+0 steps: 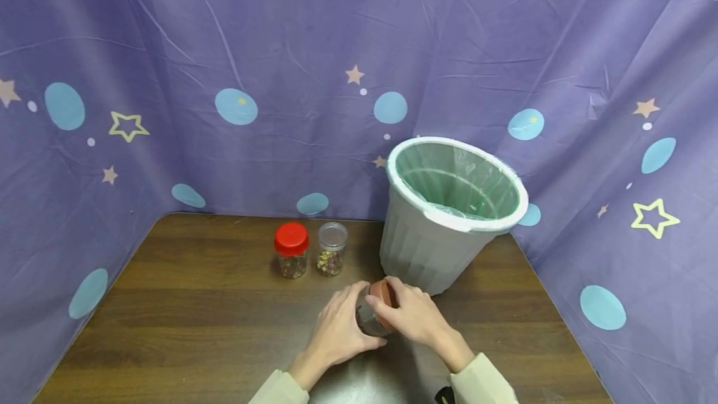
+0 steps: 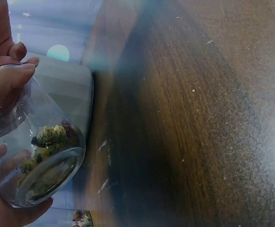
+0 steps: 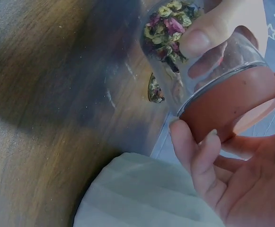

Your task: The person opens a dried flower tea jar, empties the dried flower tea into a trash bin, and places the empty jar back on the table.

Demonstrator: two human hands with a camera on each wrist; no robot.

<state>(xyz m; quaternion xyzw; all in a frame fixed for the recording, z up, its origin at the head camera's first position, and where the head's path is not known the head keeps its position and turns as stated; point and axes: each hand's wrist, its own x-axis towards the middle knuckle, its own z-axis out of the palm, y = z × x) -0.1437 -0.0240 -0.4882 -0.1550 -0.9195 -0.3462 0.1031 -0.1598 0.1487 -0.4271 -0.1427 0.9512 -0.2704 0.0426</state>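
A clear jar (image 1: 367, 318) of dried flowers is held up, tilted, above the wooden table. My left hand (image 1: 338, 330) grips its body. My right hand (image 1: 419, 315) has its fingers and thumb round the orange-brown lid (image 3: 232, 101), which sits at the jar's mouth. In the left wrist view, yellow-green and dark red dried flowers (image 2: 49, 137) lie near the jar's base. Behind the hands stand a jar with a red lid (image 1: 291, 239) and, beside it, a jar with a clear lid (image 1: 333, 237), both upright with dried flowers inside.
A grey bin (image 1: 417, 245) with a clear liner stands at the back right of the table (image 1: 185, 310), close to my right hand. A purple curtain (image 1: 297, 80) with stars and blue spots surrounds the table's back and sides.
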